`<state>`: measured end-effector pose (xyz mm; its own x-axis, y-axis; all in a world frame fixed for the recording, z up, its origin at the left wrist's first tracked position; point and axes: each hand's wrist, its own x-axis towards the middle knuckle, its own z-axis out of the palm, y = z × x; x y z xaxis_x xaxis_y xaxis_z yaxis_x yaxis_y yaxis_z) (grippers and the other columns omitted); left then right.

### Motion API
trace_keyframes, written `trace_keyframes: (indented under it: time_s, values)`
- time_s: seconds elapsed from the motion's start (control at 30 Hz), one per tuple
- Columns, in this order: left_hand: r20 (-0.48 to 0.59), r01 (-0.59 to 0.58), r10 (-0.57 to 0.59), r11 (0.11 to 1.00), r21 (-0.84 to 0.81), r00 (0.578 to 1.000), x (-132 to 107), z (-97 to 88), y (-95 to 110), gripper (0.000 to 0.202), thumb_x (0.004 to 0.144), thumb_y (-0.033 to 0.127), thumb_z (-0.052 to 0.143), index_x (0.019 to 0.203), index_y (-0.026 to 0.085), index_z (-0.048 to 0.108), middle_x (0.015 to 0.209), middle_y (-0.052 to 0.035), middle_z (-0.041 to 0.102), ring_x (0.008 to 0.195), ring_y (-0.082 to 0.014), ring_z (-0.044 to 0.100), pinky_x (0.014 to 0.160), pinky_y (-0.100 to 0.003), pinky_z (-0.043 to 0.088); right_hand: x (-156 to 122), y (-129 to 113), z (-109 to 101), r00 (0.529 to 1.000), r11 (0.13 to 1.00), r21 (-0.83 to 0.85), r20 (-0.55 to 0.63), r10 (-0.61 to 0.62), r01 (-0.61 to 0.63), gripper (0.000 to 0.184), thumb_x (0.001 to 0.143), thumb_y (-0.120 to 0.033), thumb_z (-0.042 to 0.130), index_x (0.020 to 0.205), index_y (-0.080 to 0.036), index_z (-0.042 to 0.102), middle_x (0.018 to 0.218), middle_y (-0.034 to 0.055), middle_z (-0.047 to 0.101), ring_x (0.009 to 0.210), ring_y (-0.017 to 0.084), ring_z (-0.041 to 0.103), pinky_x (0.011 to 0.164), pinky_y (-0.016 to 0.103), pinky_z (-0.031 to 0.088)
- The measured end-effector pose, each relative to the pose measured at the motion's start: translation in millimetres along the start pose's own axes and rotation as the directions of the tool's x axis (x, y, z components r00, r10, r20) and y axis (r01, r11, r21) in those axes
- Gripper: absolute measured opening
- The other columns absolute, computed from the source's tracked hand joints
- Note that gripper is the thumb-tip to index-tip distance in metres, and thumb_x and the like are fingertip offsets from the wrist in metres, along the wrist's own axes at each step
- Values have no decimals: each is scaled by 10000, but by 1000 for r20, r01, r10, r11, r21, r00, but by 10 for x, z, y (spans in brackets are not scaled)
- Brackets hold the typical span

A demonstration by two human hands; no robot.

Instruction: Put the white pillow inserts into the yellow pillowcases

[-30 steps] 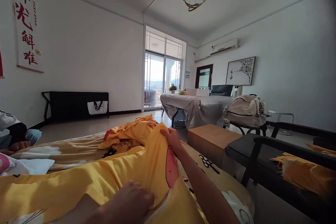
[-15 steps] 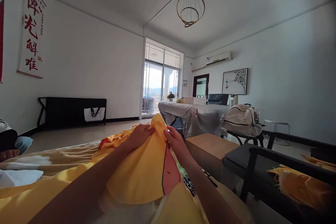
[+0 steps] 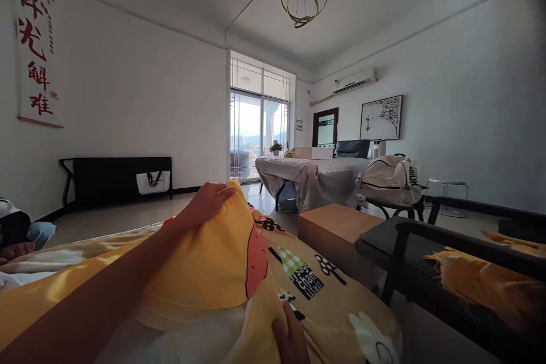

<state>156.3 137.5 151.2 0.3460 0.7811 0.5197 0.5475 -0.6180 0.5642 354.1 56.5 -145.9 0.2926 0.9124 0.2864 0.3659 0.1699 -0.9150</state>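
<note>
My left hand (image 3: 212,202) is closed on a raised corner of a yellow quilt cover (image 3: 205,261) with a pink, black-outlined patch. Lower down, near the bottom of the view, my right hand (image 3: 292,334) has its fingers closed at the cover's near edge. White fabric (image 3: 191,335) shows beneath the yellow cloth. To the right spreads a beige blanket (image 3: 336,296) printed with mushrooms, a green checked shape and black lettering.
A wooden box (image 3: 336,224) and a black armchair (image 3: 426,239) with yellow cloth on it stand to the right. Behind are a covered table (image 3: 315,179) and a backpack (image 3: 388,182) on a stool. At far left, another person's hand (image 3: 17,251) shows.
My right hand has left the raised corner and moved down toward me along the cover. My left hand still holds the corner, now slightly farther left. More of the printed blanket is visible.
</note>
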Motion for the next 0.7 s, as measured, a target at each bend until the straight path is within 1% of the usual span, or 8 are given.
trace_keyframes:
  time_s: [0.13,0.33,0.4,0.5,0.57,0.6,0.63,0.7]
  values:
    - [154,82,-61,988,-134,986,-79,7,148,406,720,564,574,828,174,593,683,17,584,612,-158,538,535,-244,386,234,-371,-267,965,986,123,224,-139,113,524,815,-618,462,1185,-284,623,1282,68,584,1250,285,473,1024,408,404]
    - [168,-153,157,987,-36,973,-110,233,480,305,798,440,476,768,160,594,711,0,579,675,-158,523,603,-258,418,696,-1751,-405,893,843,506,274,-357,182,434,775,-456,606,1133,-211,604,1024,66,677,926,239,625,772,339,503]
    - [77,-205,201,977,55,977,-231,231,558,302,814,375,431,897,159,624,853,-32,624,829,-195,560,765,-311,458,831,-2008,-322,874,854,458,275,-400,246,323,746,-410,616,966,-173,632,875,50,678,774,210,614,650,293,478]
    - [-93,-225,266,922,317,959,-669,175,594,418,846,292,348,1201,203,550,1170,-74,582,1114,-247,505,1004,-442,365,1051,-2110,-200,811,851,197,261,-524,487,185,759,-349,574,783,-172,623,797,26,661,735,177,564,633,258,415]
    - [96,-256,237,871,419,967,-1028,166,553,470,880,295,267,1287,271,502,1278,-79,532,1202,-270,457,1042,-510,328,1195,-2105,-127,782,825,66,284,-554,561,129,744,-298,586,699,-181,615,753,8,653,716,160,540,644,250,387]
    - [297,-295,179,860,415,938,-1178,177,513,474,887,326,253,1283,324,512,1276,-72,541,1205,-276,463,1028,-521,351,1258,-2113,-85,785,827,40,293,-546,560,120,722,-276,606,648,-181,603,707,-2,640,685,151,525,634,246,374]
    - [500,-339,115,859,384,858,-1291,196,461,454,884,374,277,1258,385,534,1251,-65,565,1189,-278,485,999,-515,391,1315,-2137,-39,797,839,34,291,-529,544,138,702,-264,623,599,-180,583,653,-11,615,647,140,505,614,243,360]
    - [775,-393,12,866,308,632,-1387,242,336,387,849,475,397,1201,475,558,1197,-56,605,1160,-269,518,917,-484,460,1403,-2244,72,831,863,50,246,-498,503,202,699,-267,621,536,-177,542,568,-25,550,588,124,462,575,239,333]
